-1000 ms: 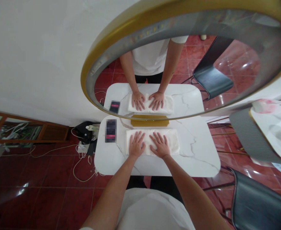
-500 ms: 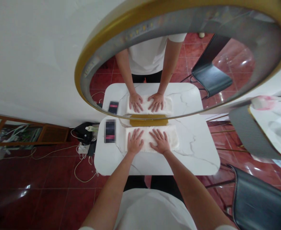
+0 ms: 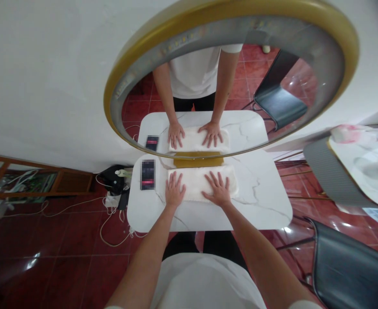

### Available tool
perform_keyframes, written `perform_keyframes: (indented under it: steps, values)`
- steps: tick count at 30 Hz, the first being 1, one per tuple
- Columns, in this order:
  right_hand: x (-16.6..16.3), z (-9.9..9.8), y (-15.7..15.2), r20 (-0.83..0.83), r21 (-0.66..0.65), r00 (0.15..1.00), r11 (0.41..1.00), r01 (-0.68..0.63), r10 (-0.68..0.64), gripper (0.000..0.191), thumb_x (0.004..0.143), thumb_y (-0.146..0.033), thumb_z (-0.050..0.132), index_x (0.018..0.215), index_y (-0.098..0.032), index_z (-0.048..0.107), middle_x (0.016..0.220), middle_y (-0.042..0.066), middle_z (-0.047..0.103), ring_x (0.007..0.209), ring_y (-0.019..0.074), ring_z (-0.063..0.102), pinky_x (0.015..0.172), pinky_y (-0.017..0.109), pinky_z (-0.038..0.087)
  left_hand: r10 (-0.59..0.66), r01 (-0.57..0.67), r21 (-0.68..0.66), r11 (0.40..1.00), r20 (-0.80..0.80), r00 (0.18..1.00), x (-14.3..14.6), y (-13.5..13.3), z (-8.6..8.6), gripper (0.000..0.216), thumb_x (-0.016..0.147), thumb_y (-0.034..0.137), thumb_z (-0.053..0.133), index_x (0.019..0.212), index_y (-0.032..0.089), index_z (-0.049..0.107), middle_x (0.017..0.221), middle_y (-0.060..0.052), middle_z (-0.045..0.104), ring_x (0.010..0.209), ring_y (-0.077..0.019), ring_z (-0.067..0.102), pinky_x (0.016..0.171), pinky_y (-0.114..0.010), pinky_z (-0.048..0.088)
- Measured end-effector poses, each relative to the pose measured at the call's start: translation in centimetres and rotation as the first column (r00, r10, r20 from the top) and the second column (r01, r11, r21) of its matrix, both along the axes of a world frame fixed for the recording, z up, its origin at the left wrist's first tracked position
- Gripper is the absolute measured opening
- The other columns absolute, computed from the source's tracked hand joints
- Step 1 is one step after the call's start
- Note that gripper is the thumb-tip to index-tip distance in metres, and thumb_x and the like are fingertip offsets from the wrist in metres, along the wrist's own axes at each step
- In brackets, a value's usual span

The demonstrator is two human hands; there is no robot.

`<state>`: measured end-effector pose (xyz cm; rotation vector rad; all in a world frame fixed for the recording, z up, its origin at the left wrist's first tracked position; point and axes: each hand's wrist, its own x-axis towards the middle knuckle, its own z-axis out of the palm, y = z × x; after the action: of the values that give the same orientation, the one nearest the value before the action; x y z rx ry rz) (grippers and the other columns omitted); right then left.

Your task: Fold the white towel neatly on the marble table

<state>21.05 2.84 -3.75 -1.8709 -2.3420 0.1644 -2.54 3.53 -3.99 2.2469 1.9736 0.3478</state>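
A folded white towel (image 3: 195, 184) lies flat on the white marbled table (image 3: 263, 210), just in front of a round mirror's gold base (image 3: 198, 161). My left hand (image 3: 175, 192) rests on the towel's left end, palm down with the fingers spread. Farther right, my right hand (image 3: 218, 191) lies flat on the towel, its fingers also spread. Neither hand grips anything. Left of the towel is a dark phone-like rectangle (image 3: 148, 175), pixelated, with a pink band.
The gold-rimmed mirror (image 3: 107, 101) rises over the table's back and reflects both arms. A black chair (image 3: 346, 262) stands at the right, below another table (image 3: 346, 171). Cables and a black bag (image 3: 114, 178) lie on the floor at the left, near a wooden cabinet (image 3: 73, 179).
My left hand has slid left to the towel's left end. My right hand has shifted slightly right on the towel, so the hands are farther apart. The camera view has moved a little.
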Motion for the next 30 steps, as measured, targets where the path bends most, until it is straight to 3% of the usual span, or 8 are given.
perform_keyframes:
  steps: [15,26,30]
  values:
    - [1.0,-0.1,-3.3,0.067,-0.026,0.997,0.999,0.028,-0.026,0.081,0.078,-0.067,0.039,0.145,-0.031,0.008,0.152,0.001,0.012,0.138,0.0311,0.008,0.107,0.059,0.002,0.015,-0.016,0.014,1.000,0.025,1.000,-1.8,-2.7,-0.4,0.058,0.091,0.034,0.037,0.144,0.022,0.017,0.151,-0.005,0.015,0.138,-0.0222,0.015,0.111,-0.043,0.023]
    - [0.2,1.0,-9.0,0.063,-0.026,0.998,1.000,-0.007,0.009,0.076,0.081,-0.052,0.045,0.145,-0.030,0.010,0.151,0.002,0.015,0.138,0.0298,0.009,0.107,0.058,0.003,-0.023,0.023,-0.008,1.000,-0.032,0.999,-3.8,-9.5,0.3,0.059,0.092,0.028,0.034,0.145,0.019,0.010,0.150,-0.008,0.020,0.138,-0.0218,0.017,0.112,-0.045,0.019]
    - [-0.4,1.6,-9.1,0.036,-0.006,0.999,1.000,-0.009,0.009,0.076,0.081,-0.048,0.046,0.145,-0.028,0.010,0.151,0.002,0.016,0.137,0.0291,0.012,0.109,0.054,0.005,-0.067,0.067,0.002,0.998,-0.044,0.997,-3.8,-9.8,1.2,0.059,0.092,0.024,0.032,0.145,0.018,0.007,0.149,-0.007,0.023,0.138,-0.0211,0.018,0.112,-0.046,0.016]
